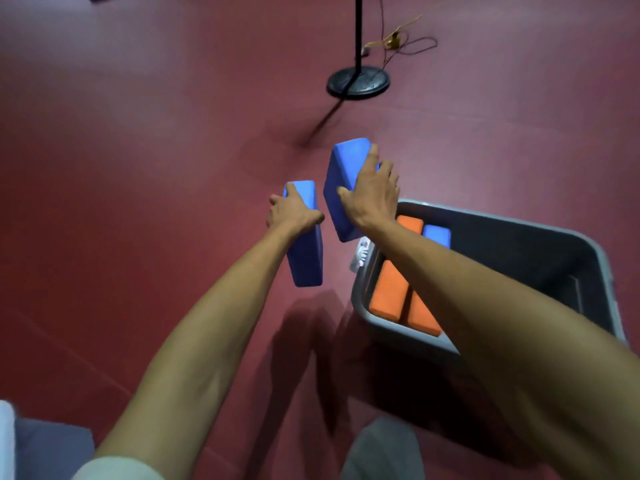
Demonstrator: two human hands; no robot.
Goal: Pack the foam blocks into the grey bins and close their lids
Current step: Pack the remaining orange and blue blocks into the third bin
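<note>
**Clerk:** Entry one, the left hand (294, 212)?

**Checker:** Fingers wrapped over the upper end of the first blue block (307, 259). The block hangs lengthwise, clear of the red floor (138, 174), left of the bin.

**Clerk:** Entry two, the right hand (373, 194)?

**Checker:** Spread across the broad face of the second blue block (343, 168), thumb on one side and fingers curled over the far edge: a firm grasp. The block is tilted and held off the floor. It is just beside the first block, with a narrow gap between the two.

**Clerk:** Entry three, the container?

**Checker:** One grey bin (512, 244) on the floor to the right, open at the top. There is a white label (362, 254) on its near left wall, with print too small to read.

**Clerk:** Contents?

**Checker:** Two orange blocks (388, 289) lie side by side along the left wall. A third orange block (410, 223) sits at the far end, and a third blue block (437, 235) is touching it on the right. The right forearm crosses over the bin and hides part of the interior. The right half that shows is dark.

**Clerk:** Sundries?

**Checker:** A black stand (358, 83) with a round base is on the floor farther off, well apart from the bin. Loose cables (398, 39) lie behind it.
</note>
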